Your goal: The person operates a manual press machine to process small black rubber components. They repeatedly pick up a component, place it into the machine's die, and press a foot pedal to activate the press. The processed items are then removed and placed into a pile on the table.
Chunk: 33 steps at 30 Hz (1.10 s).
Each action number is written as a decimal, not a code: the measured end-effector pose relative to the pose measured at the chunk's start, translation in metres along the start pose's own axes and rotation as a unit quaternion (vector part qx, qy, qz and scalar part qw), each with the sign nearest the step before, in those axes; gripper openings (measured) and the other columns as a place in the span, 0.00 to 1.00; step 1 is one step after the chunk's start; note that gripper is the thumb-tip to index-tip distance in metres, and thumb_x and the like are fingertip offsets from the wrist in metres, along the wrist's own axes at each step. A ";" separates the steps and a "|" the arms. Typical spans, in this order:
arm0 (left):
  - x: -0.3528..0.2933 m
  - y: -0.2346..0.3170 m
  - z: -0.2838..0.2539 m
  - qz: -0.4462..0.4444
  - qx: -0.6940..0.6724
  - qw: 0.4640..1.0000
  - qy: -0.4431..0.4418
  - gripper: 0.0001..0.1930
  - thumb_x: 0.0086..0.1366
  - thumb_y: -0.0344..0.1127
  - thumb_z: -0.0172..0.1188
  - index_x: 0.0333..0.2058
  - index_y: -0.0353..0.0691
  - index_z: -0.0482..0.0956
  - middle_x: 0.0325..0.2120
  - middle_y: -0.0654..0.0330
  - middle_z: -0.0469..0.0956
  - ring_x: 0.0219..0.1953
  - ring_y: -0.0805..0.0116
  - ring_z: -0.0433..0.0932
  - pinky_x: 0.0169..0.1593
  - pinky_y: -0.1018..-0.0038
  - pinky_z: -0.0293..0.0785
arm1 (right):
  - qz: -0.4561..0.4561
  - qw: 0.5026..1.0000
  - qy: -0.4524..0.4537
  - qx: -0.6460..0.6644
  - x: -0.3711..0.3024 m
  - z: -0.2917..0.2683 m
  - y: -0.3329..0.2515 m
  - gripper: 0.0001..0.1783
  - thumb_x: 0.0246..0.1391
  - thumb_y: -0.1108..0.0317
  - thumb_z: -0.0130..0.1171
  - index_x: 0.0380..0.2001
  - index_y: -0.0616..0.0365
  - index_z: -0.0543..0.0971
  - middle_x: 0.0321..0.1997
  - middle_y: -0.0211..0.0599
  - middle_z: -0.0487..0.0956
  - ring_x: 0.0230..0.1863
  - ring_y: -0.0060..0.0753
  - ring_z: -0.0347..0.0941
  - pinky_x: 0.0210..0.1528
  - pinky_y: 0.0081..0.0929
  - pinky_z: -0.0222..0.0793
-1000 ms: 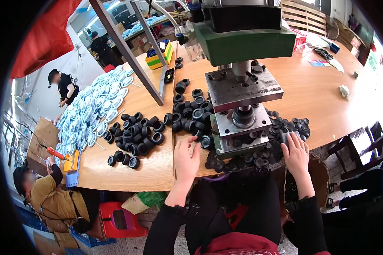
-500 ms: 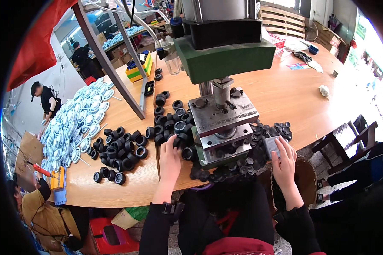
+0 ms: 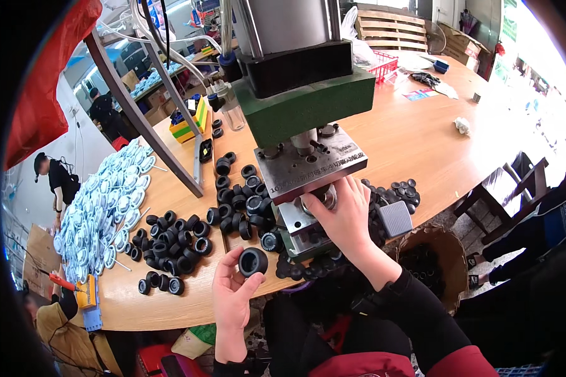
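Between the fingertips and thumb of my left hand (image 3: 234,292) is a small black toy tire (image 3: 261,266), its hollow side turned up, just off the table's near edge. My right hand (image 3: 346,217) reaches into the gap of the metal press die (image 3: 311,164), thumb and fingers curled about its round middle part. What they grip there is hidden. Above the die hangs the green press head (image 3: 308,107). A grey ribbed block (image 3: 395,218) lies right of the die, apart from my hand.
Black tires (image 3: 170,242) lie in heaps on the wooden table (image 3: 415,138), left of the press. Flat black discs (image 3: 402,195) surround its base. Pale blue parts (image 3: 107,213) pile up at far left. A cardboard box (image 3: 443,251) stands below the right edge.
My left hand has taken a tire and come back toward me. My right hand has left the grey block and gone into the die. The view has shifted.
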<state>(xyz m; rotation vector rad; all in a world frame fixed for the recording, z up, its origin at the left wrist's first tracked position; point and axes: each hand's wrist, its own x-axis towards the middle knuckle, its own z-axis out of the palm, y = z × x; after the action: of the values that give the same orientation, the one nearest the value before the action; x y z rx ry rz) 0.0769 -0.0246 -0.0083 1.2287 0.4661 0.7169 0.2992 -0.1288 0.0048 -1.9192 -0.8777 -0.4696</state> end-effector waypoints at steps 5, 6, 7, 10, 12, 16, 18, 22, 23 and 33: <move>0.032 0.004 0.041 0.017 0.077 0.993 -0.088 0.32 0.55 0.20 0.68 0.59 0.28 0.67 0.53 0.56 0.71 0.51 0.68 0.76 0.57 0.73 0.73 | 0.002 0.999 -0.033 -0.042 0.004 -0.009 0.002 0.26 0.45 0.48 0.68 0.44 0.50 0.79 0.45 0.35 0.72 0.52 0.44 0.67 0.56 0.42 0.57; 0.042 0.003 0.053 0.072 0.136 0.985 -0.083 0.32 0.55 0.21 0.69 0.58 0.27 0.68 0.51 0.56 0.72 0.50 0.69 0.76 0.56 0.73 0.73 | 0.008 0.999 -0.037 -0.039 0.005 -0.011 0.004 0.27 0.45 0.48 0.68 0.45 0.50 0.79 0.46 0.35 0.72 0.53 0.45 0.67 0.57 0.42 0.56; 0.051 0.001 0.061 0.129 0.192 0.970 -0.074 0.31 0.55 0.22 0.70 0.58 0.26 0.69 0.50 0.57 0.73 0.50 0.69 0.76 0.56 0.74 0.72 | 0.010 0.998 -0.042 -0.033 0.006 -0.012 0.003 0.27 0.45 0.48 0.68 0.46 0.50 0.79 0.46 0.36 0.72 0.54 0.45 0.66 0.58 0.43 0.56; 0.065 -0.002 0.075 0.115 0.217 0.968 -0.051 0.30 0.55 0.28 0.72 0.56 0.28 0.72 0.44 0.58 0.76 0.46 0.69 0.78 0.52 0.73 0.73 | 0.044 0.995 -0.078 -0.042 0.001 -0.014 0.015 0.30 0.44 0.48 0.69 0.48 0.52 0.78 0.47 0.37 0.73 0.57 0.46 0.65 0.60 0.44 0.55; 0.066 -0.002 0.078 0.124 0.253 0.959 -0.035 0.28 0.55 0.32 0.72 0.54 0.30 0.75 0.44 0.56 0.77 0.42 0.68 0.79 0.50 0.72 0.73 | 0.062 0.995 -0.080 -0.003 -0.009 -0.021 0.023 0.32 0.42 0.50 0.71 0.49 0.54 0.77 0.50 0.40 0.73 0.58 0.46 0.65 0.61 0.45 0.55; 0.068 -0.008 0.068 0.185 0.312 0.931 -0.041 0.27 0.54 0.33 0.73 0.52 0.31 0.77 0.45 0.54 0.78 0.42 0.67 0.79 0.50 0.72 0.73 | 0.052 0.996 -0.012 0.076 -0.059 -0.061 0.043 0.31 0.42 0.61 0.72 0.51 0.57 0.75 0.50 0.42 0.73 0.56 0.47 0.66 0.59 0.42 0.60; 0.073 -0.014 0.079 0.198 0.330 0.921 -0.058 0.27 0.54 0.34 0.73 0.51 0.32 0.77 0.44 0.54 0.78 0.42 0.66 0.79 0.49 0.72 0.74 | 0.130 0.989 -0.017 0.069 -0.094 -0.093 0.083 0.31 0.42 0.65 0.72 0.51 0.59 0.74 0.49 0.43 0.73 0.55 0.47 0.67 0.58 0.39 0.62; 0.088 -0.009 0.102 0.181 0.391 0.898 -0.083 0.28 0.55 0.35 0.73 0.52 0.28 0.76 0.40 0.57 0.81 0.42 0.70 0.80 0.50 0.73 0.74 | 0.247 0.967 -0.006 -0.062 -0.168 -0.159 0.179 0.34 0.43 0.64 0.72 0.55 0.60 0.72 0.51 0.45 0.73 0.56 0.49 0.66 0.60 0.39 0.62; 0.089 -0.004 0.106 0.167 0.401 0.897 -0.086 0.28 0.55 0.36 0.73 0.52 0.28 0.76 0.39 0.57 0.82 0.41 0.70 0.80 0.50 0.73 0.74 | 0.247 0.962 -0.014 -0.111 -0.184 -0.172 0.199 0.37 0.44 0.63 0.72 0.58 0.59 0.71 0.53 0.47 0.72 0.57 0.50 0.65 0.62 0.41 0.60; 0.098 -0.006 0.120 0.210 0.482 0.848 -0.070 0.20 0.53 0.40 0.73 0.39 0.35 0.77 0.31 0.53 0.81 0.33 0.57 0.80 0.40 0.66 0.76 | 0.213 0.957 0.028 -0.195 -0.181 -0.171 0.215 0.29 0.59 0.65 0.60 0.62 0.61 0.68 0.61 0.49 0.70 0.64 0.50 0.61 0.67 0.41 0.54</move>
<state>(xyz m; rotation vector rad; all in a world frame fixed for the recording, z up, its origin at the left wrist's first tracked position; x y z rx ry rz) 0.2278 -0.0373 0.0259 2.3757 0.4471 0.7679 0.3441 -0.4119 -0.1571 -2.3652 -0.3235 -0.4540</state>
